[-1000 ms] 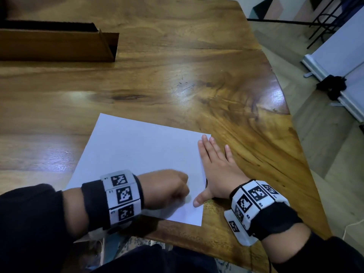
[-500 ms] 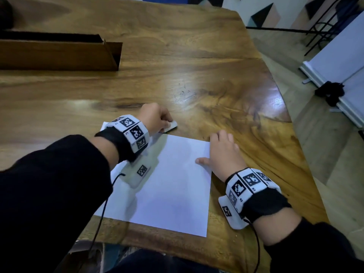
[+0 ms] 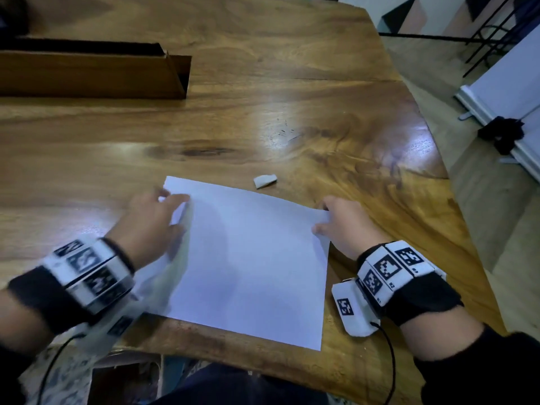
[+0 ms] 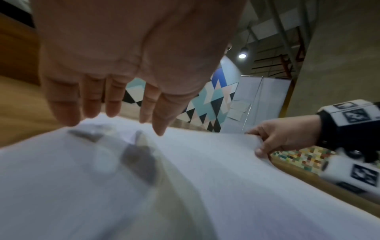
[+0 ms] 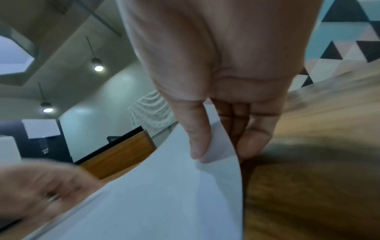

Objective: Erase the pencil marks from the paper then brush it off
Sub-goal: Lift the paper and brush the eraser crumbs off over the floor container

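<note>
The right hand [image 3: 346, 226] pinches the far right corner of the paper [image 3: 251, 258]: the right-wrist view shows the thumb on top of the sheet and the fingers [image 5: 255, 139] curled beneath it, so that corner lifts and curls off the desk [image 3: 263, 118]. The left hand [image 3: 146, 226] is over the paper's far left corner, its fingers [image 4: 92, 104] fairly straight and spread, pointing down at the sheet; it is blurred, and whether the tips touch the paper cannot be told.

The paper is a plain white sheet lying at the near edge of the desk, slightly turned, with its near right corner reaching that edge. No pencil marks can be made out on it in any view. A soft grey shadow falls across its left part under the left hand.

Just beyond the paper's far edge, apart from it, a small white eraser [image 3: 265, 180] lies on the bare wood. Well beyond the paper, to the far left, a long brown cardboard box [image 3: 87, 74] rests on the desk. Both wrists carry bands with black-and-white markers.
</note>
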Demonstrator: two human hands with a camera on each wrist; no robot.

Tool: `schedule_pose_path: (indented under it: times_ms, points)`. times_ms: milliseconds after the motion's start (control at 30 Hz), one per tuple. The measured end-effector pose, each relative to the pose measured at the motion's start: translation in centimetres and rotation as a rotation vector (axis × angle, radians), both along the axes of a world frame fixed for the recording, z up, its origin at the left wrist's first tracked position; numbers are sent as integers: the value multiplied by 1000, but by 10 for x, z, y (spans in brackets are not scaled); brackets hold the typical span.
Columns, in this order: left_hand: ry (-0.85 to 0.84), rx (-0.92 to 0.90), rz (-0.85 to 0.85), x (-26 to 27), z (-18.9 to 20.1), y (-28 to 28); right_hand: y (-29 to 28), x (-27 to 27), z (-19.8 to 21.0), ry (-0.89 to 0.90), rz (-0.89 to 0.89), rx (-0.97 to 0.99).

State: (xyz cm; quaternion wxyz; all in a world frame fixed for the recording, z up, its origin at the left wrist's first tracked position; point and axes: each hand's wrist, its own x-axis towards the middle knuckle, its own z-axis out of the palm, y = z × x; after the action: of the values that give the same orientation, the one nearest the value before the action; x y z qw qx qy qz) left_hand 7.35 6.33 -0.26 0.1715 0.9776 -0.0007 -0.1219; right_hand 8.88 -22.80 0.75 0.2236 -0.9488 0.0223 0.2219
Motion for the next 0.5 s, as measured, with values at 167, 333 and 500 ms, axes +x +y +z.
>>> schedule_pose_path:
  times_ms: [167, 333, 500]
  points:
    - [10, -114, -11, -43, -6, 21, -13, -11, 2, 17, -17, 150]
    - [-45, -132, 70, -62, -8, 35, -28, -11, 0, 99, -46, 251]
    - [-13, -278, 214, -88, 0, 45, -38, -1, 3, 188, -48, 353]
